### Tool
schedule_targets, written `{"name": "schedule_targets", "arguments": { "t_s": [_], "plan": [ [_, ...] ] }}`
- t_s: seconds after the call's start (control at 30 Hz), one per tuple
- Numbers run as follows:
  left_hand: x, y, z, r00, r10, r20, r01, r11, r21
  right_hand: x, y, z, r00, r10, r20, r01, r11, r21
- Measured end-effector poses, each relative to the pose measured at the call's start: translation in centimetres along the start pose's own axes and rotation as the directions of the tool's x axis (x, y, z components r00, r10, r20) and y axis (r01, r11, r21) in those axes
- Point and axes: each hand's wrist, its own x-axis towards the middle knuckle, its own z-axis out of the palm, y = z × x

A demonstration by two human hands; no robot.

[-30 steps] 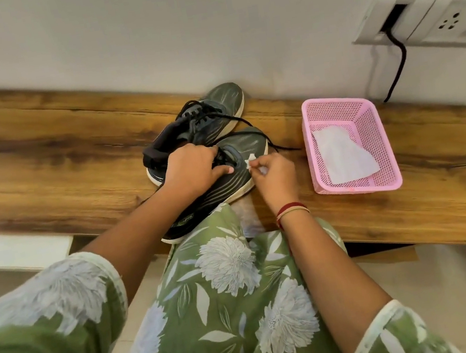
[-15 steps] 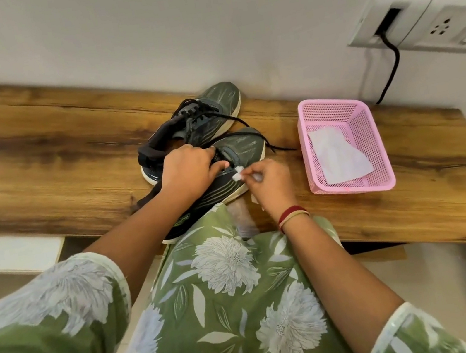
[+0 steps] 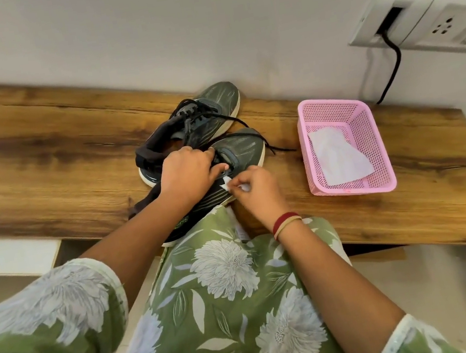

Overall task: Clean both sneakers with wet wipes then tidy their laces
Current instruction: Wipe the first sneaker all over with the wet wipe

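**Wiping the side of the near sneaker on a wooden bench top**

Head view, looking down. Two dark grey sneakers with pale soles lie side by side on the wooden bench top, toes pointing towards the wall. The far sneaker lies closest to the wall, and its loose black lace trails past the toe of the near sneaker onto the wood, ending near the basket. The near sneaker's heel end overhangs the front edge of the bench, above the person's lap.

The left hand lies over the near sneaker's opening, with its fingers curled down round the upper and the thumb stretched towards the laces, holding the shoe. The right hand pinches a small bunched white wet wipe between thumb and fingertips, and the wipe touches the near sneaker's side just above the sole. A red and gold bangle circles the right wrist.

To the right of the sneakers, apart from them, stands a pink mesh basket. A flat white wipe lies inside it.

On the wall above the basket is a white switch and socket panel, from which a black cable hangs down behind the bench. A green floral garment fills the foreground.
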Motion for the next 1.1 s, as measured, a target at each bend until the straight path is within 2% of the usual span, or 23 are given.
{"name": "schedule_targets", "arguments": {
  "t_s": [0.07, 0.13, 0.17, 0.27, 0.3, 0.37, 0.43, 0.47, 0.57, 0.6, 0.67, 0.73, 0.77, 0.87, 0.93, 1.03, 1.1],
  "plan": [
    [0.0, 0.0, -0.1, 1.0, -0.002, -0.003, 0.002, 1.0, -0.002, 0.5, 0.1, -0.7, 0.995, 0.049, -0.09, -0.053, 0.998, -0.041],
    [0.0, 0.1, -0.2, 1.0, -0.008, 0.0, 0.008, 1.0, -0.008, 1.2, 0.5, -1.6, 0.967, 0.139, -0.215, -0.142, 0.99, 0.0],
    [0.0, 0.1, -0.1, 1.0, -0.011, 0.002, 0.011, 1.0, -0.008, 1.1, 0.5, -1.7, 0.968, 0.143, -0.206, -0.144, 0.99, 0.01],
    [0.0, 0.0, 0.2, 1.0, -0.006, -0.004, 0.006, 1.0, 0.003, -0.4, -0.3, -0.4, 0.999, 0.033, -0.007, -0.033, 0.999, -0.012],
    [0.0, 0.0, 0.3, 1.0, -0.005, -0.005, 0.005, 1.0, 0.007, -0.8, -0.5, -0.3, 1.0, 0.01, 0.012, -0.009, 1.0, -0.024],
    [0.0, 0.0, 0.3, 1.0, -0.005, -0.001, 0.005, 1.0, 0.004, -0.3, -0.4, -1.1, 0.996, 0.061, -0.068, -0.063, 0.998, -0.032],
    [0.1, 0.0, 0.2, 1.0, -0.005, 0.004, 0.005, 1.0, -0.005, 0.5, 0.1, -2.2, 0.972, 0.148, -0.183, -0.144, 0.989, 0.037],
    [0.1, 0.1, 0.1, 1.0, -0.005, 0.004, 0.005, 1.0, -0.005, 0.5, 0.3, -2.2, 0.969, 0.164, -0.183, -0.156, 0.986, 0.057],
    [0.0, 0.0, 0.1, 1.0, -0.002, -0.002, 0.002, 1.0, 0.014, -0.7, -0.3, -0.7, 0.997, 0.076, 0.016, -0.076, 0.996, 0.038],
    [0.0, 0.0, 0.1, 1.0, -0.001, -0.002, 0.001, 1.0, 0.019, -0.8, -0.3, -0.5, 0.998, 0.053, 0.032, -0.054, 0.998, 0.02],
    [0.0, 0.1, 0.0, 1.0, -0.003, 0.0, 0.003, 1.0, 0.016, 0.0, 0.0, -1.2, 0.992, 0.1, -0.074, -0.1, 0.995, 0.0],
    [0.1, 0.1, -0.1, 1.0, -0.007, 0.006, 0.007, 1.0, 0.013, 0.7, 0.6, -2.2, 0.966, 0.162, -0.204, -0.154, 0.987, 0.052],
    [0.1, 0.1, 0.0, 1.0, -0.005, 0.006, 0.005, 1.0, 0.014, 0.7, 0.7, -2.2, 0.968, 0.164, -0.191, -0.154, 0.986, 0.068],
    [0.0, 0.1, 0.2, 1.0, 0.003, 0.005, -0.003, 1.0, 0.016, -0.7, -0.1, -0.7, 0.999, 0.045, 0.016, -0.045, 0.999, 0.0],
    [0.1, 0.1, 0.2, 1.0, 0.002, 0.005, -0.002, 1.0, 0.022, -0.6, 0.0, -0.7, 0.999, 0.048, -0.015, -0.048, 0.999, -0.008],
    [0.1, 0.2, 0.0, 1.0, 0.001, 0.008, -0.001, 1.0, 0.017, 0.4, 0.8, -1.7, 0.974, 0.15, -0.173, -0.141, 0.988, 0.062],
    [0.1, 0.2, 0.0, 1.0, 0.006, 0.006, -0.006, 1.0, 0.022, -0.1, 0.5, -1.2, 0.989, 0.126, -0.078, -0.12, 0.99, 0.075]
  ]
}}
